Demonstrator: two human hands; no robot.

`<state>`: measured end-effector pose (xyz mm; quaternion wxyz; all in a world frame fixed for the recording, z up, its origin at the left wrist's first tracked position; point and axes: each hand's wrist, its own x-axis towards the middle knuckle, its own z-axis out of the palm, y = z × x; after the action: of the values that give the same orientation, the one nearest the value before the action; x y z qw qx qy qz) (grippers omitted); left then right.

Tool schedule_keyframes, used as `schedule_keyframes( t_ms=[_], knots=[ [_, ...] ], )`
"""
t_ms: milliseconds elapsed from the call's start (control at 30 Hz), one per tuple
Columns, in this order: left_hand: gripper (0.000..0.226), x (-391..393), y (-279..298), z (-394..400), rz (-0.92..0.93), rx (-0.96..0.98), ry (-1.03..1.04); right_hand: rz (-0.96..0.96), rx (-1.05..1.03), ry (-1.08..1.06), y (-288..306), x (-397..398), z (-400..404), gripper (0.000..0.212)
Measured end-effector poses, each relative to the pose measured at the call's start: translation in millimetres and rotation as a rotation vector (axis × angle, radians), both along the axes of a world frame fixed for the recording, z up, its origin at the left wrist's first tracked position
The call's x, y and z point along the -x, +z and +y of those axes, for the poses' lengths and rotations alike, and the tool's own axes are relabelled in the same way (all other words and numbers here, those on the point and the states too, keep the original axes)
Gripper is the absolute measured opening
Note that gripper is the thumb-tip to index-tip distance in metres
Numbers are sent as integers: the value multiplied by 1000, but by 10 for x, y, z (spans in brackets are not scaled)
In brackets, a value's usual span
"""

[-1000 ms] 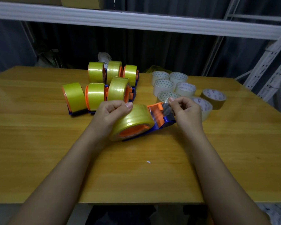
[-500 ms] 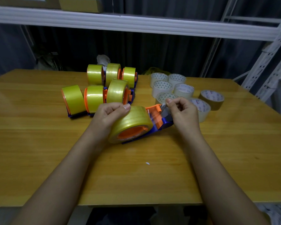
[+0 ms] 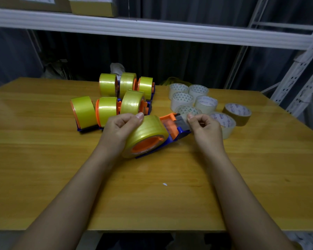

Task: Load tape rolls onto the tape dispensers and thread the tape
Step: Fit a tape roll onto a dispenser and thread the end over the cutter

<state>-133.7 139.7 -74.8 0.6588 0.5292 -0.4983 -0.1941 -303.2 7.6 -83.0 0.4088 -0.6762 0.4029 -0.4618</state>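
Step in hand: threading the free tape end through the cutter head of the dispenser point(image 3: 172, 139), judged from how the hands sit.
Left hand point(image 3: 118, 131): fingers curled over the yellow tape roll point(image 3: 145, 130), thumb laid on its top, holding roll and dispenser on the tabletop point(image 3: 43, 168).
Right hand point(image 3: 206, 130): fingers curled in, thumb and forefinger pinched just beside the grey blade guard point(image 3: 182, 122); it seems to hold the tape end, though the clear film itself is too faint to make out.
Where the work is: dispenser lying on its side between the two hands, roll already on its orange hub.
Doing it well: keep the pull level and straight away from the left hand, so the film lies flat and does not fold on itself.
Risk: fingers close to the toothed edge.
Beyond the left hand: loaded dispensers point(image 3: 107, 109).
Beyond the right hand: spare rolls point(image 3: 204, 103).
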Motion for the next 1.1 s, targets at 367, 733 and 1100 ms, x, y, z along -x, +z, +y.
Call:
schedule_keyframes(
  t_ms=[367, 733, 1100],
  knots=[
    [55, 20, 14, 10, -36, -48, -26, -22, -76, -9, -16, 9, -24, 22],
    [22, 28, 24, 12, 0, -109, -46, -118, -121, -61, 40, 58, -22, 17],
    [31, -13, 18, 26, 1, -165, -68, -175, -72, -13, 118, 69, 39, 18]
  ],
)
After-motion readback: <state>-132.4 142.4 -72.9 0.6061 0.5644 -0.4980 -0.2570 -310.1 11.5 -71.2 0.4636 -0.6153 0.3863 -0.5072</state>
